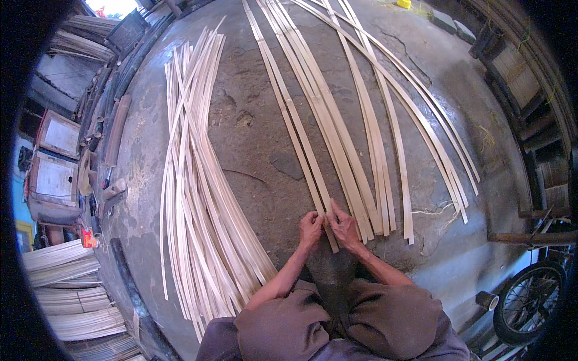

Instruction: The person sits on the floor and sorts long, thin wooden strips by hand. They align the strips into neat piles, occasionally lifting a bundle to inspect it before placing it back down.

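2 hands (328, 227) gripping strip (293, 129) end.

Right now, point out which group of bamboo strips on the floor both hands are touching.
The leftmost pair of wide strips, whose near ends lie between the left hand and right hand. The thin-strip pile to the left lies untouched.

My two forearms are bare from the elbows down, and my left hand (310, 228) and right hand (344, 227) wear no gloves, rings or watch that I can make out. Below the hands, my bent knees are covered by loose brown cloth trousers (337, 319), creased into soft folds, with a dark gap between the legs. Lower still, under the trousers, lies a band of dull purple-grey cloth (337, 352), plain and unmarked.
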